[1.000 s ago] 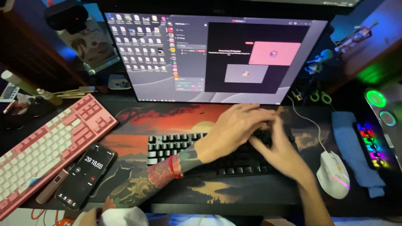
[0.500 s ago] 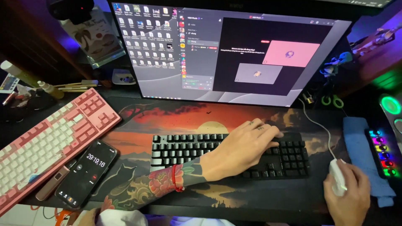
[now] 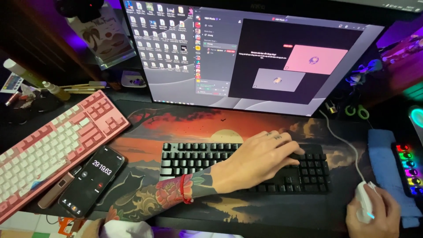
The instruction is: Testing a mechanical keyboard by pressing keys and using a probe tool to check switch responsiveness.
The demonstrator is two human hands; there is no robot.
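Observation:
My left hand [image 3: 260, 154] lies flat across the right half of a black keyboard [image 3: 198, 158], fingers spread over the keys, forearm reaching in from the lower left. My right hand [image 3: 379, 216] cups a white mouse [image 3: 364, 202] at the lower right corner of the desk mat [image 3: 176, 123]; the mouse's cable runs up toward the monitor [image 3: 246, 57]. The monitor shows desktop icons and a dark window with a pink panel.
A pink-and-white keyboard [image 3: 48, 145] lies angled at the left, with a phone [image 3: 91, 180] showing a running timer beside it. A blue cloth [image 3: 387, 163] and a lit rainbow-coloured pad [image 3: 407, 169] sit at the right edge. Bottles and clutter fill the back left.
My right hand left the black keyboard and moved right and down onto the white mouse. My left hand stayed on the keys. The view shifted slightly.

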